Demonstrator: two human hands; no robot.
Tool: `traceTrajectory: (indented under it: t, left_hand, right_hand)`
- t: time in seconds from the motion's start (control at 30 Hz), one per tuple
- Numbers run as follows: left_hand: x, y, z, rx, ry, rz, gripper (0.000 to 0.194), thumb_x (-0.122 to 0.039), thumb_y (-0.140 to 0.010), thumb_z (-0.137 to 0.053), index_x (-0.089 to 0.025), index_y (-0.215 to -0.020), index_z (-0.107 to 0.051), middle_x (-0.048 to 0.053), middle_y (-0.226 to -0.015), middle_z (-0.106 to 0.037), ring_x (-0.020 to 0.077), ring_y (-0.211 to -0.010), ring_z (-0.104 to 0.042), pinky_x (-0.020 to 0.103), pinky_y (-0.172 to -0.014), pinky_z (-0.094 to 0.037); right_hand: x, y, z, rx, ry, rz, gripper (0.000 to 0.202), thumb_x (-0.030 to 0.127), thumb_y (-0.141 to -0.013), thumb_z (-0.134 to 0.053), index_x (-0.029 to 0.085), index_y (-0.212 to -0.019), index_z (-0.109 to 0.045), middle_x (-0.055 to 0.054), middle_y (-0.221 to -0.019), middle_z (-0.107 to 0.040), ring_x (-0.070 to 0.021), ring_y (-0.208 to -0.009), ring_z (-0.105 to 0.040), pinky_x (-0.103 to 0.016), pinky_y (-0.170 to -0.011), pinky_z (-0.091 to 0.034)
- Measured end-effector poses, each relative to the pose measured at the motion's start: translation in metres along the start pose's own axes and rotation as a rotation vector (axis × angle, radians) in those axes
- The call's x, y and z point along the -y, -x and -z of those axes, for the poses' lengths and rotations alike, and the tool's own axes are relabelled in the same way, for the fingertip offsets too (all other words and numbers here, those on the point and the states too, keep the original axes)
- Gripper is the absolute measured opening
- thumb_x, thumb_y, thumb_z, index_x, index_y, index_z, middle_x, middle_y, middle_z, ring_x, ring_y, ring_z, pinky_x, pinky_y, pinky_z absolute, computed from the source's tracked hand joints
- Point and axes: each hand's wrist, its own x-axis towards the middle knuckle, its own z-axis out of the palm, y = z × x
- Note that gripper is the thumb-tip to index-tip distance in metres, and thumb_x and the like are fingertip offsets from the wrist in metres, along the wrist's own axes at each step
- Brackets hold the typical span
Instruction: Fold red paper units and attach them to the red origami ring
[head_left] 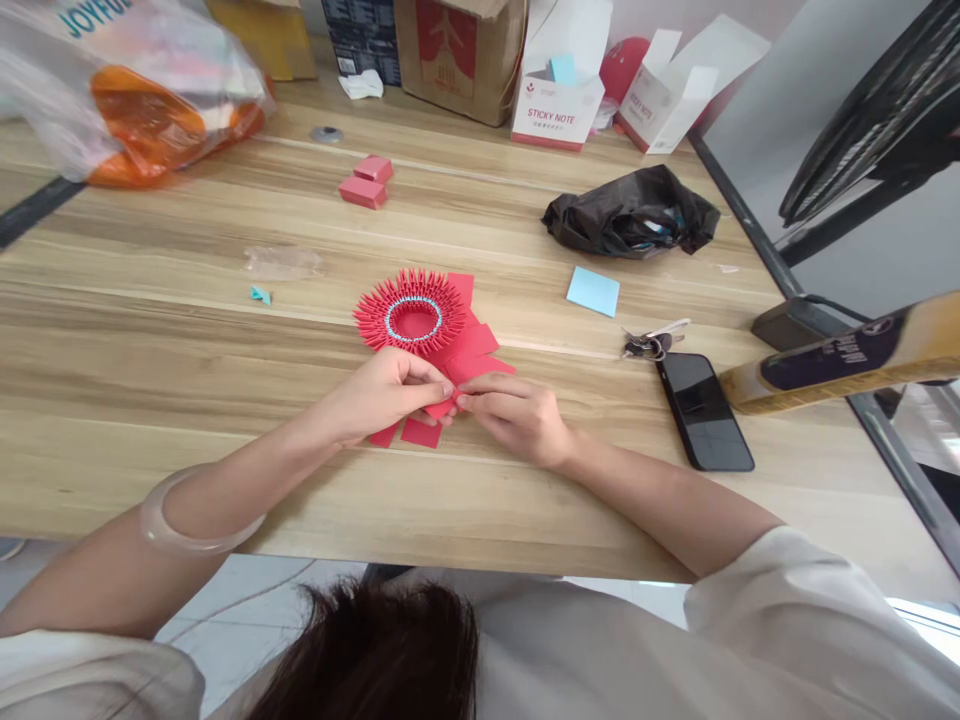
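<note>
Pale wood-grain tabletop (187, 380) fills most of my head view, a white-and-red cardboard sticky-note box (555, 118) standing toward its far side. I see the left hand (397, 388) and the right hand (525, 415) nearly meeting, fingers of both pinched together on a small red paper piece (440, 409). It sits over loose, flat red paper sheets (478, 345), nearer than a spiky red paper ring (412, 287) with a pale-blue inner band.
</note>
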Motion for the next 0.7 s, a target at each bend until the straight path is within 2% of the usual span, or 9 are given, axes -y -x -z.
traceTrajectory:
  t: [0.1, 0.2, 0.3, 0.4, 0.5, 0.7]
  left_hand:
    - [0.004, -0.001, 0.002, -0.005, -0.085, -0.078, 0.015, -0.015, -0.073, -0.056, -0.012, -0.062, -0.067, 0.002, -0.061, -0.068, 0.0094, -0.057, -0.060, 0.018, -0.057, -0.047]
    - [0.007, -0.001, 0.003, -0.041, -0.159, -0.150, 0.014, -0.014, -0.072, -0.055, -0.013, -0.064, -0.067, 0.001, -0.062, -0.068, 0.0090, -0.057, -0.060, 0.017, -0.056, -0.046]
    - [0.008, -0.001, 0.003, -0.085, -0.210, -0.188, 0.012, -0.017, -0.072, -0.057, -0.013, -0.068, -0.068, 0.001, -0.063, -0.068, 0.0094, -0.056, -0.060, 0.016, -0.054, -0.045]
    - [0.008, 0.000, 0.002, -0.103, -0.262, -0.220, 0.014, -0.020, -0.073, -0.058, -0.012, -0.067, -0.067, 0.002, -0.060, -0.067, 0.0097, -0.053, -0.058, 0.017, -0.051, -0.045]
    - [0.008, 0.002, 0.001, -0.111, -0.328, -0.273, 0.015, -0.022, -0.074, -0.057, -0.012, -0.069, -0.068, 0.002, -0.061, -0.068, 0.0105, -0.054, -0.059, 0.017, -0.051, -0.045]
    - [0.008, 0.005, 0.001, -0.121, -0.431, -0.362, 0.017, -0.022, -0.076, -0.055, -0.013, -0.073, -0.069, 0.002, -0.065, -0.069, 0.0115, -0.057, -0.061, 0.019, -0.054, -0.046]
  right_hand:
    - [0.002, -0.002, 0.000, -0.017, -0.054, -0.061, 0.019, 0.010, -0.083, -0.048, 0.015, -0.084, -0.066, -0.009, -0.088, -0.069, -0.0148, -0.083, -0.066, -0.025, -0.073, -0.055]
    - [0.005, -0.003, 0.001, -0.032, -0.169, -0.237, 0.021, 0.009, -0.080, -0.047, 0.016, -0.086, -0.066, -0.007, -0.087, -0.069, -0.0153, -0.082, -0.065, -0.027, -0.074, -0.053]
    - [0.006, -0.003, 0.001, -0.030, -0.317, -0.470, 0.016, 0.018, -0.082, -0.052, 0.015, -0.091, -0.065, -0.007, -0.083, -0.069, -0.0154, -0.075, -0.065, -0.028, -0.069, -0.053]
    - [0.005, -0.004, -0.001, 0.027, -0.441, -0.624, 0.020, 0.032, -0.079, -0.060, 0.015, -0.088, -0.065, -0.006, -0.077, -0.069, -0.0143, -0.065, -0.064, -0.026, -0.061, -0.052]
    - [0.004, -0.008, -0.001, 0.067, -0.533, -0.699, 0.022, 0.036, -0.075, -0.064, 0.014, -0.080, -0.066, -0.005, -0.071, -0.068, -0.0123, -0.058, -0.061, -0.025, -0.056, -0.051]
    - [0.003, -0.014, 0.002, 0.053, -0.673, -0.775, 0.021, 0.034, -0.072, -0.068, 0.013, -0.071, -0.066, -0.003, -0.065, -0.065, -0.0093, -0.051, -0.057, -0.022, -0.050, -0.048]
